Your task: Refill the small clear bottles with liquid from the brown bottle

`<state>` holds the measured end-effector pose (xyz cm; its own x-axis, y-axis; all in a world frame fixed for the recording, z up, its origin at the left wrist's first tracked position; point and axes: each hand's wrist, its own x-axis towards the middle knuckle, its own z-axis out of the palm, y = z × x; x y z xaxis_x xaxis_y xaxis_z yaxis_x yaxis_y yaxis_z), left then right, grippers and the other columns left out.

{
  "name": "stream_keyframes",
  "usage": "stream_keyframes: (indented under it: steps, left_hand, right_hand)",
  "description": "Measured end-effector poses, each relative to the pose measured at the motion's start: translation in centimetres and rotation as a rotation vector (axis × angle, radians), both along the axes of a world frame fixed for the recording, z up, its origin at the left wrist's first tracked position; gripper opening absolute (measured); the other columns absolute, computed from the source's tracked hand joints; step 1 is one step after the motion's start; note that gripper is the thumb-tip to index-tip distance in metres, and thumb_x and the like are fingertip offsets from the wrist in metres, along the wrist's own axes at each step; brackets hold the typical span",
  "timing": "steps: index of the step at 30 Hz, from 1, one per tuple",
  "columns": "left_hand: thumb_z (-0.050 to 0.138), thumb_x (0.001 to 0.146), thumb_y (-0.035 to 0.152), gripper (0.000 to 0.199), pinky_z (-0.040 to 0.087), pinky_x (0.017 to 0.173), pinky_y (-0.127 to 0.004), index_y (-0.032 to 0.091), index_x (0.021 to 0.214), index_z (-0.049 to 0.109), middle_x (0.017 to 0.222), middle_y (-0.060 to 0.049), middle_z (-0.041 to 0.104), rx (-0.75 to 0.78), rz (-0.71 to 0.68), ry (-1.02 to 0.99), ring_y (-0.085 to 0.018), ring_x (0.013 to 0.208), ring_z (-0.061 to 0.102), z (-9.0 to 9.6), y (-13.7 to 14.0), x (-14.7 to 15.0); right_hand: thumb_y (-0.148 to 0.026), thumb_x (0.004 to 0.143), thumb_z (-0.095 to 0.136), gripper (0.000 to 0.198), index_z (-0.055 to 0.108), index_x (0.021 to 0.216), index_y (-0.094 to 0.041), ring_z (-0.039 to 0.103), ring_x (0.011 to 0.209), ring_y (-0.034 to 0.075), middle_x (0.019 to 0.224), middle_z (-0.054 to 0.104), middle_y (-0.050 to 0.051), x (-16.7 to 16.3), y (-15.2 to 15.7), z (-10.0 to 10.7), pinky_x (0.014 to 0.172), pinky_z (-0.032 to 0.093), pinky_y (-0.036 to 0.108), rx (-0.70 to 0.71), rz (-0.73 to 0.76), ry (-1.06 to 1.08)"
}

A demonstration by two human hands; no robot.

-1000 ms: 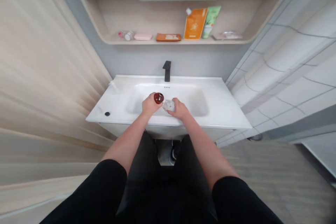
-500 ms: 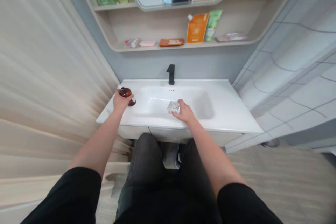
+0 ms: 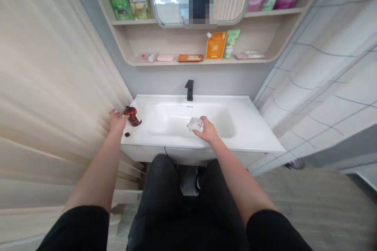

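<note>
An amber brown bottle [image 3: 133, 117] with an uncapped dark neck stands at the left end of the white countertop. Just left of it is my left hand [image 3: 117, 121], fingers spread, with a fingertip close to the bottle's shoulder; contact is hard to tell. A small black cap [image 3: 127, 134] lies on the counter in front of the bottle. Over the basin, my right hand [image 3: 208, 130] grips a clear cup [image 3: 195, 124], which looks tilted. Whether the cup holds any liquid cannot be made out.
The white sink [image 3: 225, 119] has a black faucet [image 3: 189, 90] at its back. Above are a mirror and a shelf [image 3: 165, 62] bearing an orange pouch [image 3: 216, 45], a green tube [image 3: 232, 43] and several small items. A beige curtain [image 3: 59, 86] hangs close on the left.
My left hand has let go of the brown bottle and moved left, its fingers opening. The bottle now stands on the counter farther left. My right hand still holds the cup over the basin.
</note>
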<state>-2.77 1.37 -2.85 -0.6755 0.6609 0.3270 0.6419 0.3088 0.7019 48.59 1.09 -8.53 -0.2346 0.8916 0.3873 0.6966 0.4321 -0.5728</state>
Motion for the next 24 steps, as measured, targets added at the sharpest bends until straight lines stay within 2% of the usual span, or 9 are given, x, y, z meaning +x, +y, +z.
stream_keyframes:
  steps: [3,6,8,11,14,17,21,24]
  left_hand:
    - [0.078,0.083,0.024,0.051,0.055,0.123,-0.043,0.024,0.131,0.063,0.145,-0.003,0.074,-0.085,0.043,0.064,-0.027,0.138,0.069,0.7,-3.2,-3.1]
    - [0.072,0.083,0.026,0.031,0.058,0.116,-0.041,0.031,0.114,0.068,0.123,0.008,0.081,-0.232,0.040,0.042,-0.025,0.123,0.075,1.0,-6.1,-5.5]
    - [0.069,0.078,0.021,0.030,0.061,0.111,-0.038,0.032,0.106,0.071,0.110,0.011,0.082,-0.331,-0.023,0.059,-0.024,0.114,0.077,0.9,-7.3,-6.2]
    - [0.065,0.069,0.015,0.040,0.060,0.114,-0.035,0.034,0.102,0.075,0.113,0.012,0.082,-0.383,-0.166,0.188,-0.024,0.116,0.077,0.3,-8.3,-6.0]
    - [0.070,0.070,0.024,0.044,0.060,0.115,-0.039,0.034,0.113,0.079,0.120,0.004,0.082,-0.367,-0.310,0.258,-0.028,0.111,0.077,-0.6,-8.6,-5.0]
    - [0.075,0.076,0.037,0.056,0.060,0.115,-0.045,0.026,0.131,0.078,0.128,-0.007,0.081,-0.398,-0.397,0.261,-0.031,0.103,0.076,-1.6,-8.5,-3.8]
    - [0.067,0.089,0.043,0.065,0.052,0.123,-0.047,0.010,0.145,0.072,0.147,-0.021,0.072,-0.475,-0.486,0.383,-0.038,0.129,0.072,-2.2,-7.7,-3.5]
    - [0.062,0.092,0.035,0.067,0.051,0.123,-0.051,0.008,0.154,0.066,0.153,-0.024,0.067,-0.540,-0.429,0.438,-0.041,0.137,0.068,-2.0,-7.2,-4.6]
  right_hand:
    - [-0.057,0.086,0.079,0.071,0.053,0.141,-0.021,0.078,0.100,0.035,0.114,0.079,0.013,1.0,-1.8,0.5,0.090,0.060,0.044,-0.021,0.001,0.057]
    - [-0.056,0.084,0.080,0.070,0.054,0.141,-0.024,0.078,0.098,0.034,0.115,0.078,0.012,2.0,-4.4,0.9,0.090,0.062,0.044,-0.041,-0.004,0.082]
    - [-0.055,0.084,0.081,0.070,0.055,0.141,-0.025,0.078,0.099,0.034,0.117,0.078,0.012,2.7,-6.5,1.1,0.090,0.063,0.046,-0.058,-0.002,0.095]
    - [-0.054,0.083,0.082,0.069,0.055,0.140,-0.027,0.079,0.103,0.036,0.121,0.078,0.014,3.5,-9.5,1.2,0.093,0.065,0.048,-0.078,0.004,0.124]
    - [-0.051,0.084,0.082,0.066,0.056,0.141,-0.028,0.080,0.106,0.036,0.122,0.078,0.014,4.0,-12.1,1.4,0.095,0.066,0.050,-0.103,-0.009,0.160]
    - [-0.047,0.085,0.083,0.064,0.056,0.139,-0.029,0.080,0.106,0.034,0.121,0.078,0.012,4.2,-13.9,1.7,0.098,0.067,0.052,-0.143,0.018,0.224]
    - [-0.049,0.083,0.086,0.065,0.056,0.136,-0.027,0.080,0.104,0.032,0.121,0.078,0.010,4.2,-15.4,2.2,0.100,0.067,0.051,-0.142,0.047,0.263]
    - [-0.048,0.083,0.087,0.065,0.056,0.136,-0.027,0.079,0.108,0.033,0.123,0.077,0.010,4.3,-16.2,2.5,0.100,0.067,0.051,-0.136,0.030,0.281]
